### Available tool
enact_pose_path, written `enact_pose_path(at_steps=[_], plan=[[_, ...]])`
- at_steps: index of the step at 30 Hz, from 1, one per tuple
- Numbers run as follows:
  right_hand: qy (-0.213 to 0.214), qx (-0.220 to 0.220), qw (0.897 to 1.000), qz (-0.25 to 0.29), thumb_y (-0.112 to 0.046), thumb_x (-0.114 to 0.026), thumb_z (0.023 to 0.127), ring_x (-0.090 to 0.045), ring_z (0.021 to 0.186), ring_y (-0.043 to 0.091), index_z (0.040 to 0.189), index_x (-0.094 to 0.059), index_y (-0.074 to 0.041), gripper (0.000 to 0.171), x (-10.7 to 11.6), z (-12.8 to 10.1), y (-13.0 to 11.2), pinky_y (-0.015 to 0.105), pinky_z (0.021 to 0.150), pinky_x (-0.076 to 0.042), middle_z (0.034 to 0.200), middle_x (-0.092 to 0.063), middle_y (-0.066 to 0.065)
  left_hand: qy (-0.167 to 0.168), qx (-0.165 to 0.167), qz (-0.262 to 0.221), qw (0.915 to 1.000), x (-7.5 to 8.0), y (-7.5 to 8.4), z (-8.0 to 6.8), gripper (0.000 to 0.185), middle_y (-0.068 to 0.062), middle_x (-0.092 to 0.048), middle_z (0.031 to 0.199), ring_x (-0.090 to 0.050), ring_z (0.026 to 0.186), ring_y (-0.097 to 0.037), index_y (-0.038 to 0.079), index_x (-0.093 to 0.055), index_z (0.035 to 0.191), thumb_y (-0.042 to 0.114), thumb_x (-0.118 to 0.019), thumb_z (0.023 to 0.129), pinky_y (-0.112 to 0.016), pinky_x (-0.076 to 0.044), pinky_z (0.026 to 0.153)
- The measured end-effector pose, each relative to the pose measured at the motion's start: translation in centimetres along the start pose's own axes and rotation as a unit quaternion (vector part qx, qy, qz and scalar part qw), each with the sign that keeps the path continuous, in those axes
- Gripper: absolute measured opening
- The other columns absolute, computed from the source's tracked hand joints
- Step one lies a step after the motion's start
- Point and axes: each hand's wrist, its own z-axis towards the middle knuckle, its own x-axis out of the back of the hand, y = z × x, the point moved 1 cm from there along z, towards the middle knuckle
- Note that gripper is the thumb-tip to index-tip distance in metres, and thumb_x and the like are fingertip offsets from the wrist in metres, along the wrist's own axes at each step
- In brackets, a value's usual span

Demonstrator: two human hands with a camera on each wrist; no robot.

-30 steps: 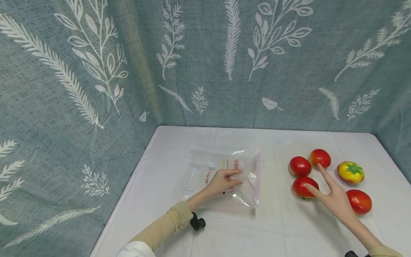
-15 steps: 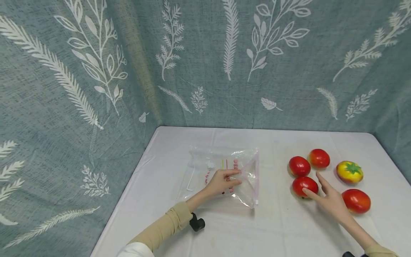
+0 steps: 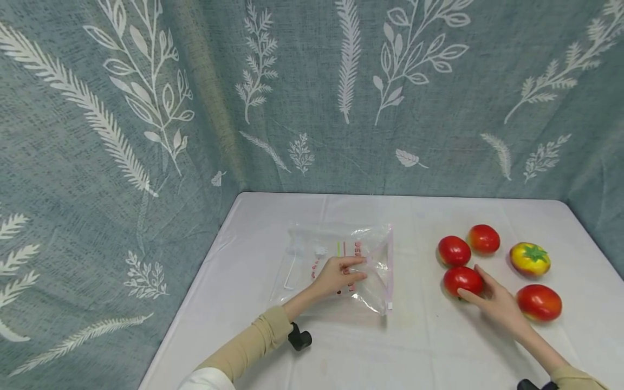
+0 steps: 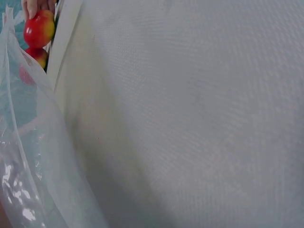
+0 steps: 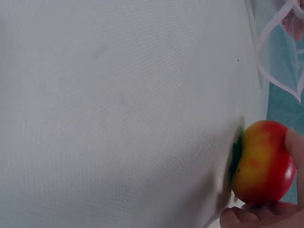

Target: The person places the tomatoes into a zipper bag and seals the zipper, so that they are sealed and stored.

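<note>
In the head view my left hand (image 3: 336, 275) pinches the film of a clear zip bag (image 3: 302, 260) near its pink-edged mouth. The mouth gapes toward the right, as the right wrist view shows at the pink zip edge (image 5: 262, 45). My right hand (image 3: 497, 303) grips a red tomato (image 3: 462, 280), thumb on the near side and fingers on the far side. In the right wrist view this tomato (image 5: 264, 161) has a yellow underside and a green calyx toward the cloth. The left wrist view shows the held tomato (image 4: 39, 29) beyond the bag film (image 4: 42, 142).
A second tomato (image 3: 454, 251) lies just behind the held one, with another (image 3: 484, 239) beside it. A yellow-sided tomato (image 3: 530, 259) shows its green calyx, and one more (image 3: 539, 303) lies right of my hand. A white cloth (image 3: 404, 352) covers the table; a patterned curtain (image 3: 312, 97) hangs behind.
My right hand has drawn its spread fingers in around the near left tomato, its index leaving the back one. The left hand and bag have stayed put.
</note>
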Motion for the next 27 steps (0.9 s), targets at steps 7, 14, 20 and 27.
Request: enact_pose_path(at_steps=[7,14,20,27], plan=[[-0.004,-0.004,1.0,0.01,-0.049,-0.057,0.091,-0.025,0.132,0.054,0.152,-0.002,-0.005,0.093,-0.1,0.0,0.2,0.057,0.097,-0.041,0.15,-0.018,0.034,0.002,0.001,-0.001,1.0,0.0,-0.1,0.1,0.038,-0.021,-0.062,0.119,-0.031,0.056,-0.001,-0.005,-0.062,0.12,0.005,-0.069,0.084,-0.014,-0.027,0.05],[-0.003,-0.001,1.0,0.018,-0.048,-0.057,0.091,-0.026,0.132,0.054,0.151,-0.006,-0.002,0.092,-0.1,-0.1,0.0,0.055,0.097,-0.04,0.149,-0.019,0.035,0.001,-0.001,0.0,1.0,-0.1,-0.2,0.1,0.037,-0.022,-0.062,0.121,-0.031,0.056,-0.002,-0.006,-0.062,0.119,0.006,-0.069,0.085,-0.014,-0.028,0.051],[0.0,-0.005,1.0,0.02,-0.049,-0.058,0.091,-0.027,0.131,0.055,0.151,-0.007,-0.001,0.092,0.0,-0.1,-0.1,0.055,0.096,-0.041,0.149,-0.019,0.036,0.007,0.003,0.001,1.0,-0.6,-3.2,1.3,0.04,-0.018,-0.062,0.124,-0.03,0.055,-0.003,-0.002,-0.062,0.121,0.008,-0.071,0.084,-0.014,-0.026,0.049],[0.004,-0.006,1.0,0.022,-0.049,-0.058,0.09,-0.027,0.132,0.054,0.151,-0.009,-0.001,0.092,-0.1,0.0,0.1,0.054,0.097,-0.04,0.149,-0.019,0.035,0.011,-0.008,-0.001,0.9999,-0.7,-4.0,1.3,0.04,-0.014,-0.064,0.121,-0.03,0.055,-0.002,0.002,-0.064,0.12,0.015,-0.073,0.083,-0.015,-0.026,0.047]])
